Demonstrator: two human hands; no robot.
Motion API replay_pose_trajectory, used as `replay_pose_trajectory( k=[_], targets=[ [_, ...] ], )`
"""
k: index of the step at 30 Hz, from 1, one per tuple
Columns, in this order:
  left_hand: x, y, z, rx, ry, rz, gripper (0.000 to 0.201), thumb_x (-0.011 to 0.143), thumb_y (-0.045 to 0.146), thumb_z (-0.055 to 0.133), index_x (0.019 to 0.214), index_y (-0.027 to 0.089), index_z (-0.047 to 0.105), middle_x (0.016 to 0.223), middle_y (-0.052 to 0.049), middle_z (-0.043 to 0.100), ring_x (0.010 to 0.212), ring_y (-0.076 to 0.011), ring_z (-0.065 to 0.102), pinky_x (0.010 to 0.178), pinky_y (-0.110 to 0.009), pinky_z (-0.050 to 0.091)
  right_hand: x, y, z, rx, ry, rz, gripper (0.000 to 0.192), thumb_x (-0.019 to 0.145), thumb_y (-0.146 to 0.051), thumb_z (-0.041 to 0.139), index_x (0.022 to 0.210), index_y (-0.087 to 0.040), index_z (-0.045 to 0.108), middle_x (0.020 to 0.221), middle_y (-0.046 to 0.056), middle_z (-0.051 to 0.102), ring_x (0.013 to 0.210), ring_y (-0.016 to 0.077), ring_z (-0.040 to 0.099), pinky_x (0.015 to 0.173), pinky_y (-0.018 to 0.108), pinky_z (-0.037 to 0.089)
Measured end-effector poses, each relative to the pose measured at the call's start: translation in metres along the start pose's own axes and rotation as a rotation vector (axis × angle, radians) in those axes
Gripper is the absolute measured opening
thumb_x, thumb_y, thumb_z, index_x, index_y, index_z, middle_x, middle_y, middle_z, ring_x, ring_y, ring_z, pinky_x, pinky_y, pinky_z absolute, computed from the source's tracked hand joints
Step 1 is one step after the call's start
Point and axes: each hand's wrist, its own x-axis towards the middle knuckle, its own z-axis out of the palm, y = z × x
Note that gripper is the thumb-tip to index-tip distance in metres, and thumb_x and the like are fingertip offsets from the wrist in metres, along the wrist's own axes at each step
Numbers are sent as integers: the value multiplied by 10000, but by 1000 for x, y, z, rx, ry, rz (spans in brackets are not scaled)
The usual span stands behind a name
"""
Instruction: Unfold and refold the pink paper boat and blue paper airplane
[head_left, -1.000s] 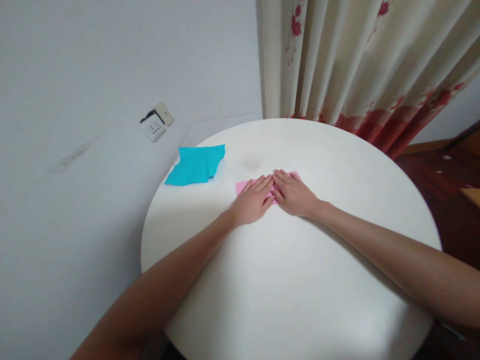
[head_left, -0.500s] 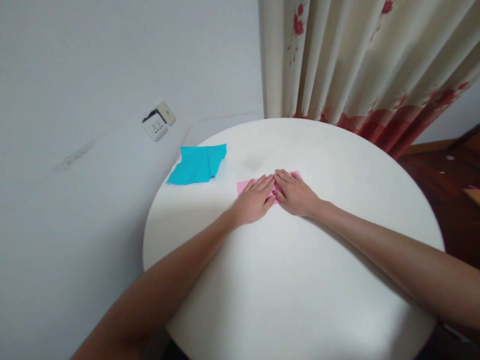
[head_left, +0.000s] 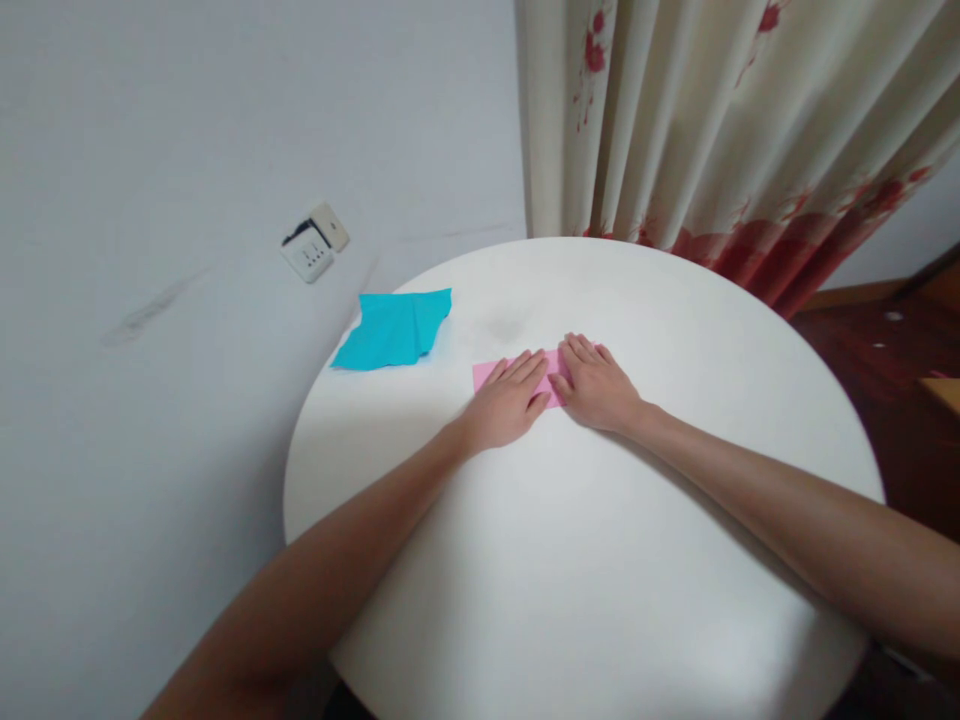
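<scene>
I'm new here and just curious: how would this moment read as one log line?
left hand: flat on pink paper | right hand: flat on same sheet | blue paper: apart, far left | round white table

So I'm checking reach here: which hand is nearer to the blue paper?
Left. The left hand lies flat on the pink paper, to the right of the blue paper with bare table between. The right hand lies farther right, beyond the left hand.

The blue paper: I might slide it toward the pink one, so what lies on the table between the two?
Nothing: in the head view only bare white table separates the blue paper from the pink paper.
</scene>
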Motion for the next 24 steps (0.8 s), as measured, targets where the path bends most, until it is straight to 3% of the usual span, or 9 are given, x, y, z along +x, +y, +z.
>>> replay_pose_trajectory(
  k=[6,9,13,24],
  targets=[
    [0,0,0,-6,6,2,584,1035,386,271,1561,133,276,1652,-93,234,1535,-226,187,1245,-439,153,-1,2,0,-33,33,25,628,1019,-378,290,1496,23,359,1585,255,324,1491,358,267,1196,539,231],
    [0,0,1,-6,15,4,588,1035,381,272,1566,128,261,1648,-100,244,1534,-223,189,1245,-440,153,-1,-2,-4,-38,34,-78,599,1015,-365,308,1489,-8,394,1596,230,318,1499,356,248,1206,556,198],
    [1,-1,2,1,13,2,594,1036,379,278,1563,106,258,1645,-126,246,1534,-227,190,1246,-437,152,-1,-6,-7,29,-28,-220,587,1023,-303,258,1508,14,353,1592,218,333,1498,287,277,1217,476,235],
    [1,-4,4,-2,29,10,597,1039,396,268,1571,126,249,1649,-101,244,1533,-229,193,1245,-435,157,-1,-4,-2,16,-36,-175,614,1035,-383,254,1520,-20,352,1601,206,321,1502,301,266,1210,504,238]
  ],
)
